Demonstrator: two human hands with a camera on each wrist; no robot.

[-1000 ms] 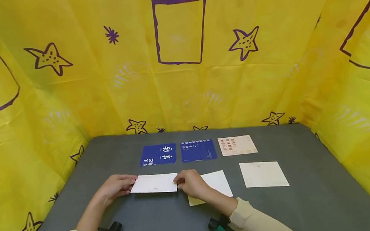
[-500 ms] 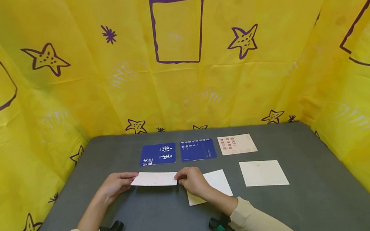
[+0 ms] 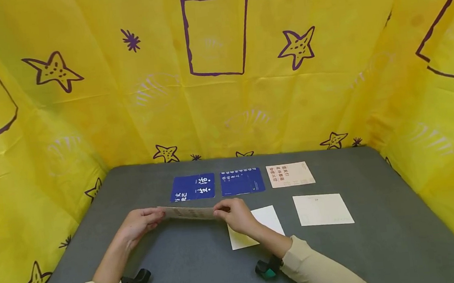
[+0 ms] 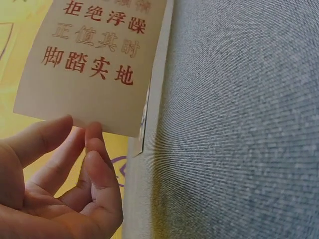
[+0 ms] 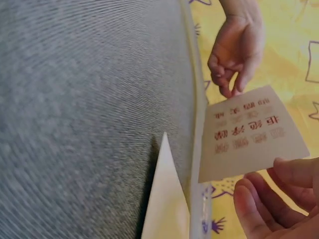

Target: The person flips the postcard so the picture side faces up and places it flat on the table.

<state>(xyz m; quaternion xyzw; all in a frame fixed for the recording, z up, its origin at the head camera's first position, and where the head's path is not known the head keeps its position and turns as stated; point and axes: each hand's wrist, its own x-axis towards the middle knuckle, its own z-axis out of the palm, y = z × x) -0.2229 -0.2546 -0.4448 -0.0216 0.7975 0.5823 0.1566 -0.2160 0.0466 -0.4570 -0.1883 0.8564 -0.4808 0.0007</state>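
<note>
Between both hands a cream card (image 3: 188, 212) is held tilted above the table, its face printed with red characters. In the left wrist view, the thumb and fingers of my left hand (image 4: 65, 184) pinch one short edge of the card (image 4: 89, 94). My right hand (image 3: 237, 215) pinches the opposite edge; the right wrist view shows its thumb on top and fingers beneath the card (image 5: 249, 154). In the head view my left hand (image 3: 138, 225) is at the card's left end. Under my right forearm lies a white card (image 3: 269, 219), partly hidden.
Along the back of the grey table (image 3: 198, 272) lie two blue cards (image 3: 192, 187) (image 3: 242, 182) and a cream card with red print (image 3: 290, 174). Another pale card (image 3: 323, 209) is at the right. A yellow patterned cloth (image 3: 224, 114) encloses the table's back and sides.
The held card has been tipped up from nearly flat, so its plain white side has turned away and the red-printed side shows. Both hands have risen slightly, keeping their pinch.
</note>
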